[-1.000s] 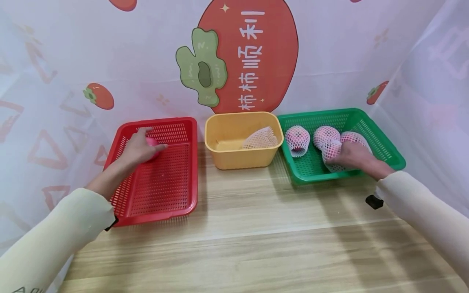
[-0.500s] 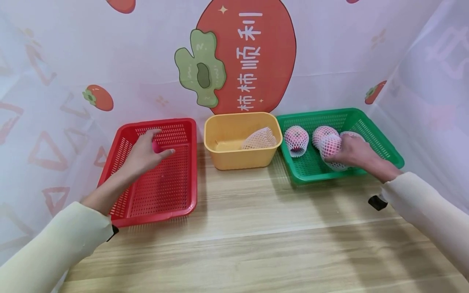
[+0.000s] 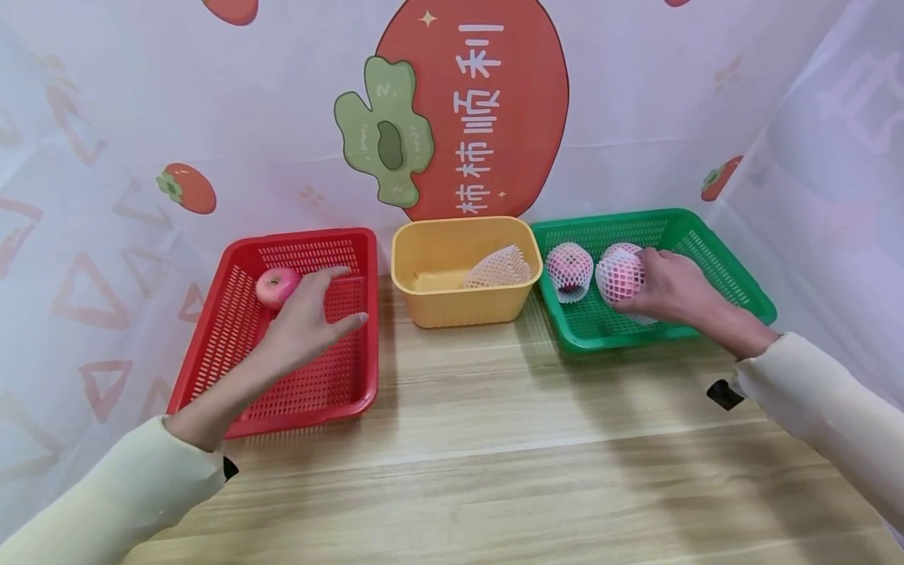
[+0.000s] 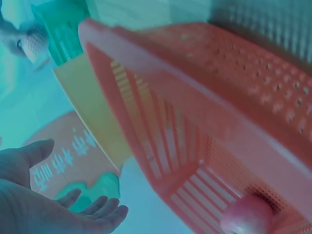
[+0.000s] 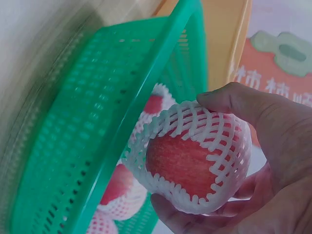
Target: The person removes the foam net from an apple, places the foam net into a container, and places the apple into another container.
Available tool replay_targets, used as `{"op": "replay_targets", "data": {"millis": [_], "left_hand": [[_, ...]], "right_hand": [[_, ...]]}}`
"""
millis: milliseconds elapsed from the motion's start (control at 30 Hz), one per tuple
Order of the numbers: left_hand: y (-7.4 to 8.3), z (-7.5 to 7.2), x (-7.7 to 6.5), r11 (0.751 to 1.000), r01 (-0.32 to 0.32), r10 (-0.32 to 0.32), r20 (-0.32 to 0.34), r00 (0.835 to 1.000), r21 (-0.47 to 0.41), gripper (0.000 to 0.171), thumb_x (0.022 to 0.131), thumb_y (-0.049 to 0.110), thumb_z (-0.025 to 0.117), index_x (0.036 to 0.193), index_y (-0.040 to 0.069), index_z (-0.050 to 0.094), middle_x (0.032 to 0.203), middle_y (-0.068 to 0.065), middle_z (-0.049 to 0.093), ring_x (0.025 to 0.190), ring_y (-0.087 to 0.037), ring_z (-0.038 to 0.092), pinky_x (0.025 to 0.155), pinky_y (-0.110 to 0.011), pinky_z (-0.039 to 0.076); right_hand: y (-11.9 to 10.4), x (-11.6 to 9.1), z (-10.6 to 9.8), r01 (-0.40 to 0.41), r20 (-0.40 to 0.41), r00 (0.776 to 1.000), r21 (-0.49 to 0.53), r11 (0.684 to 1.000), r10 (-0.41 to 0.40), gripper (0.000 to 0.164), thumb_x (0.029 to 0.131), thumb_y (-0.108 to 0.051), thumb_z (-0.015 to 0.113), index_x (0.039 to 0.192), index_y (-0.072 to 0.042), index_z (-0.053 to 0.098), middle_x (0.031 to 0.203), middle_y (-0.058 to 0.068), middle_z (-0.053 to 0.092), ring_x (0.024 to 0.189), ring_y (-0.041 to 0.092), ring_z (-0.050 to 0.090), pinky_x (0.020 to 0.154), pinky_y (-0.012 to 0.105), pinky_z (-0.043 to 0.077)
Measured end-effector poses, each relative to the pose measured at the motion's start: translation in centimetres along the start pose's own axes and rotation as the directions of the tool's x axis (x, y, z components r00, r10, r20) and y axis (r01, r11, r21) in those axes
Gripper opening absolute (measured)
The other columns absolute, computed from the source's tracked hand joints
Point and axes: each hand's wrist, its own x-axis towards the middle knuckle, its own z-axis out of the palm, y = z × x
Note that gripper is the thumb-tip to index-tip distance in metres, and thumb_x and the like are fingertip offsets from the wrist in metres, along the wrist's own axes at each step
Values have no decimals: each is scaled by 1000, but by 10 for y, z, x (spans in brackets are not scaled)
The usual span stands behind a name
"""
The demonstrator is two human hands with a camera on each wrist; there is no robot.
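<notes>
Nearest you, your cream sleeves [image 3: 812, 416] reach in from both sides across the wood-grain table [image 3: 452, 471], with a small black piece [image 3: 724, 394] showing under the right cuff. Your left hand [image 3: 307, 314] is over the red basket [image 3: 372, 337], its fingers stretched out and its thumb spread away from them. Just past it, a bare pinkish-red apple [image 3: 278, 287] lies in that basket, toward the far left part; the left wrist view shows your fingers apart from it.

Your right hand [image 3: 674, 290] grips an apple in a white foam net [image 5: 180, 161] at the green basket [image 3: 621, 343], fingers and thumb curled round it. The right wrist view shows red skin through the net's gap. Beyond it in the basket sits another netted apple [image 3: 632, 249], partly hidden by your grip, and a third netted apple [image 3: 569, 271] rests near the left wall.

Between the two baskets stands the yellow bin [image 3: 469, 308], with a loose foam net [image 3: 498, 267] lying in its right half. Behind everything hangs a pale backdrop, printed with a large orange-red persimmon [image 3: 494, 102] and white characters.
</notes>
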Motion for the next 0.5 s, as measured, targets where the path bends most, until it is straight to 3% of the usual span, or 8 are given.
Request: {"op": "replay_targets", "data": {"millis": [333, 500], "left_hand": [[20, 24, -21, 996, -89, 89, 33, 996, -1, 74, 96, 20, 79, 157, 3, 42, 154, -22, 47, 143, -41, 44, 113, -64, 44], [31, 33, -31, 994, -105, 106, 52, 993, -29, 73, 94, 21, 81, 156, 7, 44, 154, -18, 48, 141, -39, 47, 111, -63, 48]], "right_hand": [[-36, -15, -2, 28, 46, 999, 15, 999, -29, 94, 77, -36, 90, 145, 11, 44, 123, 36, 58, 98, 46, 64, 78, 58, 60], [-52, -23, 1, 66, 39, 997, 2, 998, -66, 94, 76, -35, 91, 144, 11, 45, 128, 37, 58, 100, 46, 65, 84, 61, 59]]}}
